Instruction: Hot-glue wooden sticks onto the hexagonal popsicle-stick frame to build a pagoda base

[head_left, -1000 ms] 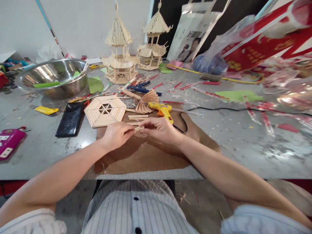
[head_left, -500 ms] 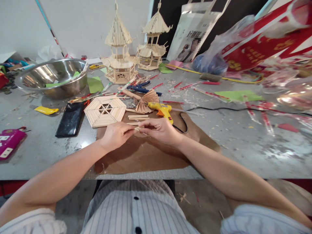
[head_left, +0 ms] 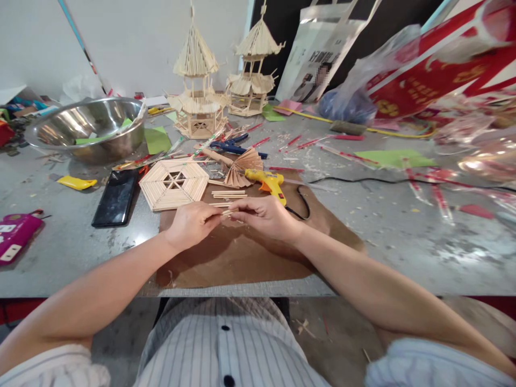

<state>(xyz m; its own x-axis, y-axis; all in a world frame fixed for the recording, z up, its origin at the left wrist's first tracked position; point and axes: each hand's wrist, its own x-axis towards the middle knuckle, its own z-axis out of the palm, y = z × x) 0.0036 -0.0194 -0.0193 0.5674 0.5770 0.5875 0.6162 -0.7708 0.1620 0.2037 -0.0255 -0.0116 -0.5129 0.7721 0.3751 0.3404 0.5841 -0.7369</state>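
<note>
My left hand (head_left: 192, 223) and my right hand (head_left: 265, 215) meet over a brown board (head_left: 242, 252) and both pinch a small bundle of thin wooden sticks (head_left: 228, 213), fingers closed round it. More loose sticks (head_left: 228, 193) lie on the board just beyond. A hexagonal stick panel (head_left: 173, 183) rests to the far left of my left hand. A yellow glue gun (head_left: 269, 183) lies just past my right hand, its black cord (head_left: 363, 180) trailing right. A fan-shaped stick piece (head_left: 243, 166) sits behind it.
Two stick pagoda models (head_left: 198, 86) (head_left: 253, 70) stand at the back. A steel bowl (head_left: 84, 127) is at far left, a black phone (head_left: 116, 196) beside the panel, blue pliers (head_left: 234, 147) mid-table. Red wrappers, green paper and plastic bags (head_left: 443, 70) clutter the right.
</note>
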